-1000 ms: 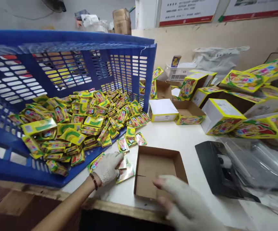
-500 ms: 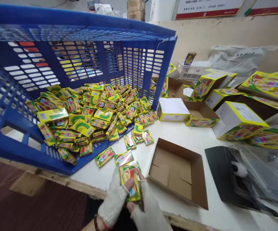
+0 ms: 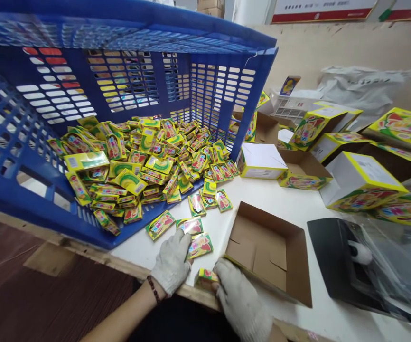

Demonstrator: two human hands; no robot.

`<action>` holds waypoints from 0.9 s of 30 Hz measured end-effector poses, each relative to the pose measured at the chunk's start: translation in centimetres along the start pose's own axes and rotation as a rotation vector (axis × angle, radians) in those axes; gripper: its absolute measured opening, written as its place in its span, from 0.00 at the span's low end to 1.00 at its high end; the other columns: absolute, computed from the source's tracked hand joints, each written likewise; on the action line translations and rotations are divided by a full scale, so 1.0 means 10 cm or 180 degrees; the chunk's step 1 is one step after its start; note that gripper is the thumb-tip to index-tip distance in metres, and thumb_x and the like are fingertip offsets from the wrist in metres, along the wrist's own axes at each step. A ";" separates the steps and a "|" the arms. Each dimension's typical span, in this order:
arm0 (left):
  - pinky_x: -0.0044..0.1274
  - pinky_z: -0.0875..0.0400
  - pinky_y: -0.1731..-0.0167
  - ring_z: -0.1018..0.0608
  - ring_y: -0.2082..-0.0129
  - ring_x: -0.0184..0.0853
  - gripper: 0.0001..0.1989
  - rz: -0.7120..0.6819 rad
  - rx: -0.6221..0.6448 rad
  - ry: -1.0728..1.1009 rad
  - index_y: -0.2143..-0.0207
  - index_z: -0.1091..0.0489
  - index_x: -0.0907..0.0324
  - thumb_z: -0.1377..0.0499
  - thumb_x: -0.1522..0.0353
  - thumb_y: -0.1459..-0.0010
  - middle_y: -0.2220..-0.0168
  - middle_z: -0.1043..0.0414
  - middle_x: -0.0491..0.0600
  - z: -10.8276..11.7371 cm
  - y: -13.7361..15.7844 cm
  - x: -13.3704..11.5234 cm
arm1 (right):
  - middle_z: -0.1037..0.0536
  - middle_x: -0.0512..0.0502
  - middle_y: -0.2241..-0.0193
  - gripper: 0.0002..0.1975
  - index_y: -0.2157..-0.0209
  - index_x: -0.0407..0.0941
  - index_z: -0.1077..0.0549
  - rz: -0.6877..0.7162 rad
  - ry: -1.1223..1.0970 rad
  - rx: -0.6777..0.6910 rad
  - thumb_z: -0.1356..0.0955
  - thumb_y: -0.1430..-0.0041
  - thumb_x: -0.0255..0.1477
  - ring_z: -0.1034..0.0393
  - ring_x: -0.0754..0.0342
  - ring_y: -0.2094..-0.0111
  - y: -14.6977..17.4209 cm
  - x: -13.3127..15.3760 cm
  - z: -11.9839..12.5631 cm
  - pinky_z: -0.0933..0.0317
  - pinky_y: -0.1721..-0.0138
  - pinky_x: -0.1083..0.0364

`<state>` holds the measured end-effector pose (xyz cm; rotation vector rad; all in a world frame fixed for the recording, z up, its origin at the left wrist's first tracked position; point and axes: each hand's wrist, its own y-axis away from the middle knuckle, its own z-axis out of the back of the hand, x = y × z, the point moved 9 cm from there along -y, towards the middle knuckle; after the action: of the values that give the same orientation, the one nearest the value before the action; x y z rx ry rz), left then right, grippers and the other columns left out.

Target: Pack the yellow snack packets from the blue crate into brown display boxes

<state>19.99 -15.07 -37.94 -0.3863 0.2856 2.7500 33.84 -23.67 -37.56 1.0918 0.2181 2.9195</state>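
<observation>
My left hand (image 3: pixel 172 261), in a white fingerless glove, reaches over the white tabletop. Its fingers lie at the left end of a small yellow-green candy box (image 3: pixel 201 245), which rests flat; thumb and fingers are apart. Just behind lies another such box (image 3: pixel 190 225). My right hand (image 3: pixel 241 299), also gloved, is closed on small candy boxes (image 3: pixel 205 279) standing on edge near the table's front; how many is partly hidden by the fingers. Right beside this hand sits an open brown cardboard tray (image 3: pixel 262 242) with nothing in it.
A blue plastic crate (image 3: pixel 258 90) lies on its side at the left, with a heap of small candy boxes (image 3: pixel 148 161) spilling out. Printed display cartons (image 3: pixel 365 180) are piled at the right. A black and clear plastic object (image 3: pixel 355 266) lies at the front right.
My hands were together around a candy box and have parted. The right moved it down to the table edge; the left moved to the loose boxes. The view shifted slightly.
</observation>
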 end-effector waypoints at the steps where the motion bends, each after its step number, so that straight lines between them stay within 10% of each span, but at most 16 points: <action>1: 0.31 0.36 0.53 0.30 0.51 0.44 0.22 0.0084 0.0031 0.0103 0.53 0.35 0.57 0.40 0.70 0.53 0.52 0.34 0.54 -0.01 0.02 0.03 | 0.22 0.40 0.58 0.12 0.60 0.45 0.27 -0.0190 -0.0346 -0.0037 0.37 0.46 0.24 0.27 0.47 0.58 -0.01 -0.03 0.00 0.36 0.57 0.53; 10: 0.27 0.32 0.64 0.28 0.64 0.36 0.17 0.0296 -0.0283 0.2143 0.62 0.37 0.57 0.39 0.61 0.53 0.62 0.32 0.49 -0.05 0.34 0.02 | 0.25 0.49 0.74 0.17 0.73 0.47 0.38 -0.0768 -0.3289 -0.0285 0.33 0.49 0.47 0.29 0.52 0.71 -0.24 -0.02 -0.32 0.35 0.68 0.54; 15: 0.25 0.31 0.62 0.27 0.64 0.36 0.20 -0.0067 0.0395 0.3100 0.59 0.34 0.58 0.37 0.60 0.53 0.62 0.28 0.50 -0.19 0.38 -0.07 | 0.27 0.53 0.79 0.19 0.75 0.48 0.41 -0.1183 -0.3468 -0.0623 0.31 0.55 0.45 0.32 0.54 0.78 -0.26 -0.14 -0.35 0.36 0.74 0.55; 20: 0.28 0.29 0.58 0.24 0.59 0.38 0.26 0.0482 -0.0131 0.4085 0.53 0.34 0.58 0.52 0.48 0.42 0.56 0.28 0.53 -0.22 0.26 -0.09 | 0.25 0.50 0.76 0.17 0.68 0.47 0.39 -0.1362 -0.3258 -0.1315 0.32 0.54 0.42 0.28 0.53 0.75 -0.38 -0.24 -0.24 0.34 0.74 0.55; 27: 0.33 0.31 0.52 0.27 0.56 0.39 0.15 0.0518 -0.1052 0.2547 0.57 0.33 0.57 0.48 0.59 0.41 0.57 0.31 0.52 0.01 0.24 0.18 | 0.23 0.38 0.55 0.27 0.50 0.43 0.38 -0.0998 -0.3456 -0.1052 0.32 0.50 0.39 0.24 0.50 0.68 -0.42 -0.15 -0.33 0.34 0.79 0.57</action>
<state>17.45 -16.70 -38.02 -1.6095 0.0436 2.6505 32.65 -20.04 -41.60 2.0777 -0.1106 1.6674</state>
